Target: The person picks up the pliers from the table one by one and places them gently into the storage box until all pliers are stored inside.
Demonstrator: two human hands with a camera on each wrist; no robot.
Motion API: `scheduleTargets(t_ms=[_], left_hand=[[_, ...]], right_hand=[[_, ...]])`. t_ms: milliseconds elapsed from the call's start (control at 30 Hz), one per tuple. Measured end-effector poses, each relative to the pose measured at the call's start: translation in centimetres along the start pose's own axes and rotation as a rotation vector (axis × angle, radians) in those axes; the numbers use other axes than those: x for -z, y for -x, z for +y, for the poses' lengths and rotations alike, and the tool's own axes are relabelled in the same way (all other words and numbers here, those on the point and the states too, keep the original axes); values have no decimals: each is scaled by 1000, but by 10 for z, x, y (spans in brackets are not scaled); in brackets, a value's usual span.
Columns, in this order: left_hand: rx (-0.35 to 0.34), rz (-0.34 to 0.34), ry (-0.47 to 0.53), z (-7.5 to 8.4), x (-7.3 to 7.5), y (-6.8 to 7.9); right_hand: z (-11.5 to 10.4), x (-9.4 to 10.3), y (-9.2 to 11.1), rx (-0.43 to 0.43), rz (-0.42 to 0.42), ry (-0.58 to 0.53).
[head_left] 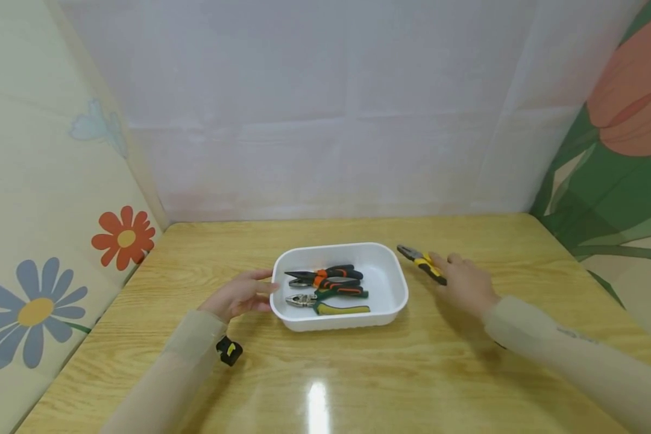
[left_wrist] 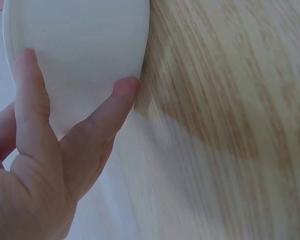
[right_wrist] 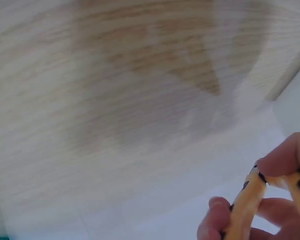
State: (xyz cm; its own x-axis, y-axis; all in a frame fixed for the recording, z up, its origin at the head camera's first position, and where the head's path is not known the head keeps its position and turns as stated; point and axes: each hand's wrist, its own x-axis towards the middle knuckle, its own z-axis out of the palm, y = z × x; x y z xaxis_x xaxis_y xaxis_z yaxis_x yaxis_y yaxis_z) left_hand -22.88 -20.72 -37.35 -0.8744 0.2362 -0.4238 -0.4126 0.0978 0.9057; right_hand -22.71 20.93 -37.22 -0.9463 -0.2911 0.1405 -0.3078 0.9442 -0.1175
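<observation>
My left hand (head_left: 242,295) touches the left end of a white plastic tray (head_left: 386,283). In the left wrist view, its fairly straight fingers (left_wrist: 31,100) spread against the tray's outer wall (left_wrist: 85,55). Inside the tray lie long-nose pliers (head_left: 340,272) with black and orange handles, similar black-orange pliers (head_left: 333,283) partly under them, and combination pliers (head_left: 340,310) with green-yellow handles. To the tray's right, my right hand (head_left: 469,284) holds yellow-and-black pliers (head_left: 424,263) by the handles, jaws pointing up and left. The right wrist view shows thumb and fingers around the yellow handles (right_wrist: 247,210).
The wood-grain table (head_left: 271,386) carries the tray near its middle. A white cloth backdrop (head_left: 325,120) hangs behind the far edge. Flower-printed cloths stand at the left (head_left: 32,199) and right (head_left: 629,181).
</observation>
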Motion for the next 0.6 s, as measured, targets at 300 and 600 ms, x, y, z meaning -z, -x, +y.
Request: scheduleTargets(t_ms=[300,600], left_hand=[[-10,-13,3,0,0,1],[-7,-15,-4,-1,0,0]], right_hand=[[-5,8,3,94,98,90],[-7,18,3,124,117,75]])
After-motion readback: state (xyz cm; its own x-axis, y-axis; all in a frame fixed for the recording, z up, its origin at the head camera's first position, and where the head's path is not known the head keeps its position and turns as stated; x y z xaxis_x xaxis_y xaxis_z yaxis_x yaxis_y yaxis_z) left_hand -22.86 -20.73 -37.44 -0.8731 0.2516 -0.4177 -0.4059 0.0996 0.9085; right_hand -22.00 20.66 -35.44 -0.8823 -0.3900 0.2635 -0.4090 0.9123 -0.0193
